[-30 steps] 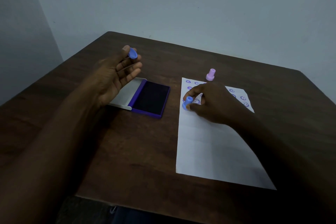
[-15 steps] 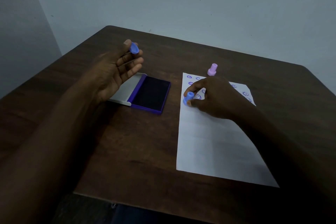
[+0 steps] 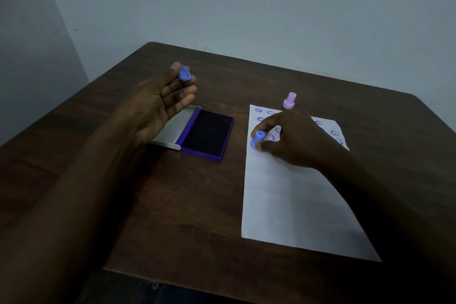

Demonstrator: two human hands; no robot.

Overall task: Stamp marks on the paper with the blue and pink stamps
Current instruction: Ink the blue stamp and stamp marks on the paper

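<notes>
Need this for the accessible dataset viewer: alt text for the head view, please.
The right hand presses a blue stamp onto white paper already marked with smiley prints, while the raised left hand pinches a blue cap. An open ink pad and a pink stamp sit on the dark wooden table.

The dark wooden table (image 3: 197, 205) carries an open ink pad (image 3: 206, 134), paper (image 3: 291, 205) and pink stamp (image 3: 289, 100).

A dark wooden counter (image 3: 172, 205) fills the near scene; a plain grey-blue wall (image 3: 246, 2) stands at the far side, meeting another wall (image 3: 24, 57) at left.
</notes>
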